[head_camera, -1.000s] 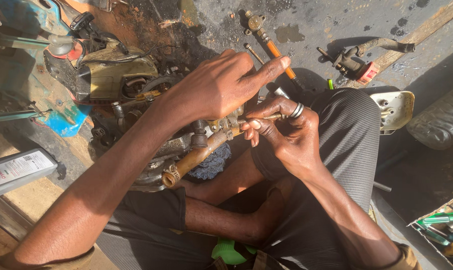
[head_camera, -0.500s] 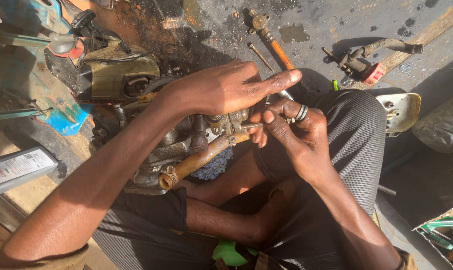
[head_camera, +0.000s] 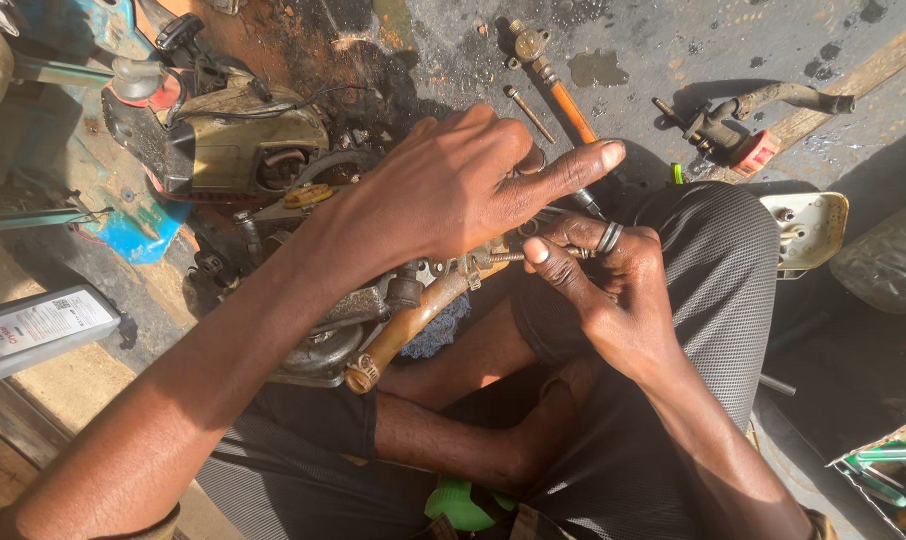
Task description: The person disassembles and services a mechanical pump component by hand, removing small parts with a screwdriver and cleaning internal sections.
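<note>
engine part, greasy metal w/ a rusty brown pipe sticking out, sits on the seated person's lap, above the knee in grey ribbed shorts. left hand lies pressed over its top, fingers together, index stretched out twd the right. right hand, dark ring on one finger, pinches a thin metal rod at the part's edge btwn thumb & fingertips. around them: oily concrete floor, orange-handled tool, white oil bottle at left, small engine beyond.
</note>
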